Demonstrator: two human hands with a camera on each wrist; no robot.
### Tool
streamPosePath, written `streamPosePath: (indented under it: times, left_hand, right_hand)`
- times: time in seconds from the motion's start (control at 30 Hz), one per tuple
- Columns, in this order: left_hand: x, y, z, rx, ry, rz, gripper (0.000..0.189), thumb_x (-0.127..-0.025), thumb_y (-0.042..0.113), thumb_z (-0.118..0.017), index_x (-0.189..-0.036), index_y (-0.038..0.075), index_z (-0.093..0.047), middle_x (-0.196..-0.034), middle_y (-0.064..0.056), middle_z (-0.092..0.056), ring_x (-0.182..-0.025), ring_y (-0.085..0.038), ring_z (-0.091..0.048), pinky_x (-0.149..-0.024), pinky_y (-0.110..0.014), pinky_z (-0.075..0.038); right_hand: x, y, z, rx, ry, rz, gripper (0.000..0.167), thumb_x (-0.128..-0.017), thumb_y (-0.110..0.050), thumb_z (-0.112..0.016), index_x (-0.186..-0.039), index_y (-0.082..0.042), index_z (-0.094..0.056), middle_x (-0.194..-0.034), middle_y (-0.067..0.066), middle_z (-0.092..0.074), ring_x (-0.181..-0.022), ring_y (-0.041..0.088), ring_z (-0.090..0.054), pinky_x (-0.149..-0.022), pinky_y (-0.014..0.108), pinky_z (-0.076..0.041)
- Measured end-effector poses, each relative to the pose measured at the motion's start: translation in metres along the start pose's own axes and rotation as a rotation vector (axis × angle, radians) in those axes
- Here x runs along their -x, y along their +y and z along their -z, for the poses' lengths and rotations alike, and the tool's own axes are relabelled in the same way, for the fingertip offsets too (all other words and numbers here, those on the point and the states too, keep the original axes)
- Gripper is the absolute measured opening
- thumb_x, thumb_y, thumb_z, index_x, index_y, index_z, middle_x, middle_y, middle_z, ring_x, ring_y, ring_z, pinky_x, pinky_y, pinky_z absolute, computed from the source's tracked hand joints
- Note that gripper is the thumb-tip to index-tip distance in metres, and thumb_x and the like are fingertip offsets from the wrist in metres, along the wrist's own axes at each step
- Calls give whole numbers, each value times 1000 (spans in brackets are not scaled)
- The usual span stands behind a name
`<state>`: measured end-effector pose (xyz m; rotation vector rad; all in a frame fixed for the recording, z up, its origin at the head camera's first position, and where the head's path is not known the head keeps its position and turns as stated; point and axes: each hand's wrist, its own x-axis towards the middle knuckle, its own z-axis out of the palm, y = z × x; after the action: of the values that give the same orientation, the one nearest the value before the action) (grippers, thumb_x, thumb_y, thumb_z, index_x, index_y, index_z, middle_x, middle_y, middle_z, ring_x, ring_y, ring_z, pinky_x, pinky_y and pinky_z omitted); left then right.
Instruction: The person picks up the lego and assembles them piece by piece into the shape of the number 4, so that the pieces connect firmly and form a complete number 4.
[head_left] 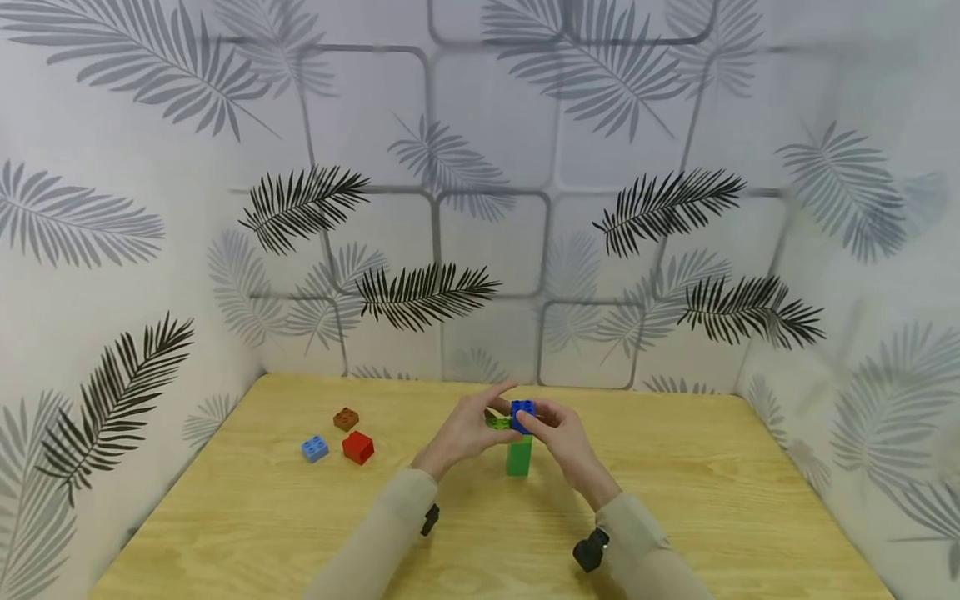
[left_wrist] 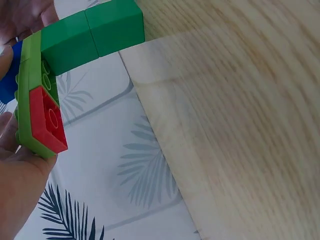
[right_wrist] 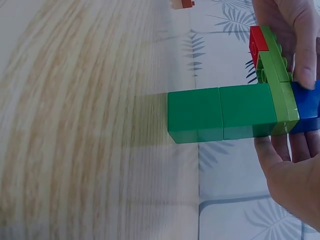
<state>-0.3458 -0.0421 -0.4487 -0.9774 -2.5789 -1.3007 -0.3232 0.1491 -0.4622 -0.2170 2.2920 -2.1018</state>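
A small tower of toy building bricks stands on the table between both hands. Its base is two dark green bricks, one above the other. Across their top lies a long lime-green brick, and a red brick sits under its overhanging left end. A blue brick tops the tower. With thumb and fingers, my left hand holds the lime-green brick's outer end. My right hand pinches the blue brick from the right, thumb in front. Some fingertips are hidden behind the bricks.
Left of the tower, a brown brick, a light blue brick and a red brick lie loose on the wooden table. A leaf-patterned wall covering rises behind the table's far edge.
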Motion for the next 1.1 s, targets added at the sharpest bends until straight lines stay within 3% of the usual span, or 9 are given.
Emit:
streamPosePath:
  times: [0.23,0.37,0.5,0.63,0.93,1.1]
  left_hand:
    - [7,-5,9,45,130,70,53,-89,35,-73,-138,23,-56,-108,3,-72,-97,-17,-62,-76,-28,-50]
    - [13,-9,16,61,199,119,42,-91,34,-70,-132,27,-61,-102,11,-70,-94,-11,-60,-77,-30,-47]
    - [20,-15,24,102,226,141,42,-92,33,-69,-132,24,-61,-102,9,-70,-93,-11,-60,-78,-32,-47]
    - [27,-17,35,135,217,154,40,-94,30,-67,-132,20,-62,-106,4,-71,-96,-13,-62,-80,-31,-50]
    - [42,-22,59,245,126,200,35,-97,23,-64,-131,15,-62,-110,-9,-70,-94,-21,-65,-78,-41,-54]
    - [51,-29,71,238,89,232,34,-97,26,-63,-130,15,-62,-111,-9,-69,-95,-22,-65,-77,-34,-52]
  right_hand:
    - [0,-5,2,-17,-26,-36,46,-94,-27,-67,-132,-3,-58,-120,11,-64,-110,21,-60,-107,46,-43]
    - [0,-5,2,-28,-56,-40,49,-96,-28,-65,-138,-6,-53,-123,11,-62,-111,22,-60,-109,47,-42]
    - [-2,-2,2,-32,-77,-33,51,-96,-33,-64,-140,-11,-53,-127,13,-60,-116,24,-59,-110,46,-41]
    - [-1,-3,2,-37,-75,-47,50,-96,-32,-65,-139,-10,-54,-126,12,-60,-117,26,-57,-110,46,-41]
    - [1,-3,3,-45,-67,-48,49,-96,-29,-64,-140,-9,-54,-126,13,-60,-116,24,-58,-110,46,-41]
    - [-1,-4,3,-51,-75,-49,49,-96,-30,-64,-140,-9,-53,-128,14,-58,-123,31,-54,-111,47,-39]
